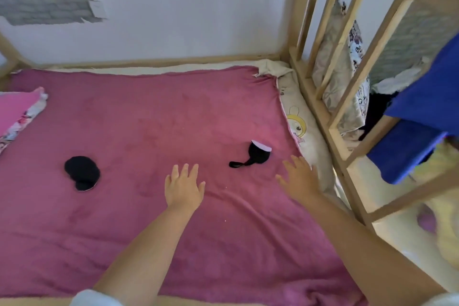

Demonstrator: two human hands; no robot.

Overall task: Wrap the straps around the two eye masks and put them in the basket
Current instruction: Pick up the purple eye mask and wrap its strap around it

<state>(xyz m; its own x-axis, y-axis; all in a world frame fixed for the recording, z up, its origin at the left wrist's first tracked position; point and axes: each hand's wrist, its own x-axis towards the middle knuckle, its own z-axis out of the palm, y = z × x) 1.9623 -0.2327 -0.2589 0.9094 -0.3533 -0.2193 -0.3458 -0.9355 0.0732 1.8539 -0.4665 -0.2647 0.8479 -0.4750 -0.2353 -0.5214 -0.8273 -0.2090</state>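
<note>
Two black eye masks lie on the pink blanket [154, 131]. One eye mask [82, 172] is bunched up at the left. The other eye mask [257, 155] sits right of centre, folded with a pale lining showing on top and its strap trailing to the left. My left hand [183, 186] hovers open, fingers spread, below and left of the right mask. My right hand [299, 177] is also open, just right of that mask near the blanket's edge. Neither hand touches a mask. No basket is in view.
A wooden bed rail [347, 62] with slats stands along the right side, with patterned bedding [345, 77] behind it. Blue cloth [422, 117] hangs over the rail. A pink pillow [17, 117] lies at the left edge. A cartoon-print sheet [298, 126] shows beside the blanket.
</note>
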